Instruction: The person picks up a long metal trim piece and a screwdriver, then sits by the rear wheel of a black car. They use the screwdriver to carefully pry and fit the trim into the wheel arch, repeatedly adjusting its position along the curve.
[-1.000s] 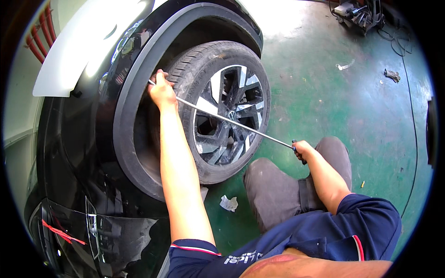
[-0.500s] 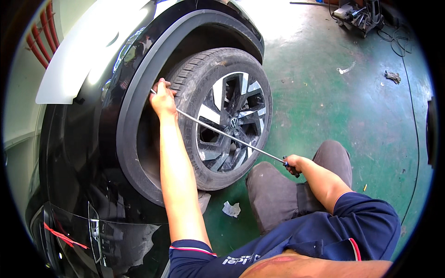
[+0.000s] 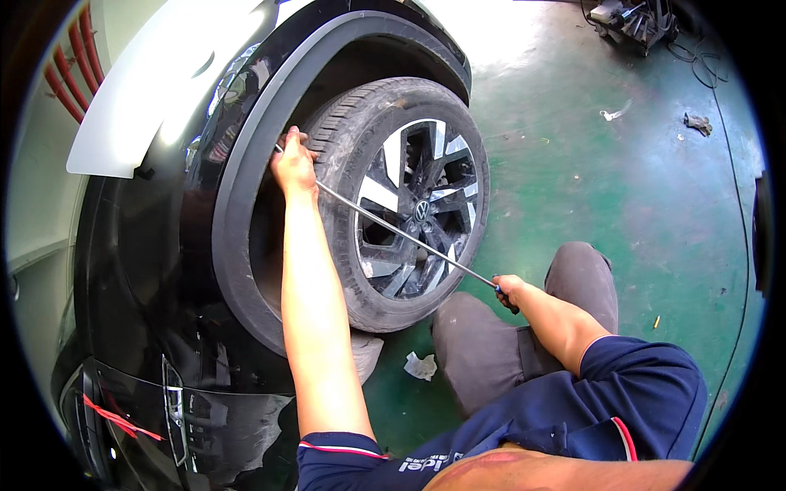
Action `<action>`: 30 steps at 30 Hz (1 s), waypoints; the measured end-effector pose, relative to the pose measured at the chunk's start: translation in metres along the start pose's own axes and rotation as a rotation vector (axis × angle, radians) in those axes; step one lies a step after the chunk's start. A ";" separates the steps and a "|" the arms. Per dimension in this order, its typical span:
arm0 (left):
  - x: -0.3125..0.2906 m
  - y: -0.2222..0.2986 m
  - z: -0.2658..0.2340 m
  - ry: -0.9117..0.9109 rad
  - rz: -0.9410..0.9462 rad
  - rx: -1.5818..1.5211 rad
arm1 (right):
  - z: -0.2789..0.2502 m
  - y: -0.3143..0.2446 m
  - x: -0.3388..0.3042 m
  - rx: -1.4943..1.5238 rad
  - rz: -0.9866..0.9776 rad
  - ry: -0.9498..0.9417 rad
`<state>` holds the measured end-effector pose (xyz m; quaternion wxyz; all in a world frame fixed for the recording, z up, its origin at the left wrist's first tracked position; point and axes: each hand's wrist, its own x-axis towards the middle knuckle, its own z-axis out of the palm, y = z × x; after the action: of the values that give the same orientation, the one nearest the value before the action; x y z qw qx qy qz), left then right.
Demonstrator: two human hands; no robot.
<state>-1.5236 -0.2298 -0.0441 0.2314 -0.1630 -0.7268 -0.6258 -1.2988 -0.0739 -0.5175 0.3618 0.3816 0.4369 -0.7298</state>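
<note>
A long screwdriver [image 3: 393,227] with a thin metal shaft runs slantwise across the face of the car wheel [image 3: 422,180]. My right hand [image 3: 509,288] is closed round its black and blue handle [image 3: 507,303], just above my knees. My left hand [image 3: 296,166] has its fingers round the far part of the shaft, in the gap between the tyre [image 3: 337,192] and the black wheel arch trim [image 3: 237,196]. A short piece of shaft shows past my left hand. The tip is against or behind the arch edge; I cannot tell which.
The black car body [image 3: 139,270] fills the left side, with a white cover sheet [image 3: 139,98] over its upper part. Red tape [image 3: 119,419] sticks near the lamp. Crumpled paper [image 3: 420,366] lies on the green floor. A tool cart [image 3: 639,23] and cable [image 3: 696,65] are far right.
My right hand and the screwdriver handle have come a little closer to the wheel. My left hand stays at the arch. The whole view has shifted slightly.
</note>
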 end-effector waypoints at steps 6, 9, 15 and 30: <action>-0.001 -0.005 -0.001 0.027 0.004 0.004 | -0.006 0.006 -0.009 0.007 -0.091 0.113; -0.005 0.000 0.006 0.038 0.026 0.003 | -0.026 -0.006 0.001 -0.112 0.005 0.007; -0.005 -0.003 0.009 0.098 0.061 0.110 | -0.080 -0.045 0.008 -0.148 -0.058 -0.001; -0.005 0.002 0.019 0.100 0.063 0.103 | -0.068 -0.032 -0.011 -0.047 -0.144 0.103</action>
<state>-1.5208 -0.2106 -0.0468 0.2949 -0.1421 -0.7402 -0.5873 -1.3054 0.0017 -0.5184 0.2943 0.3775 0.4983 -0.7229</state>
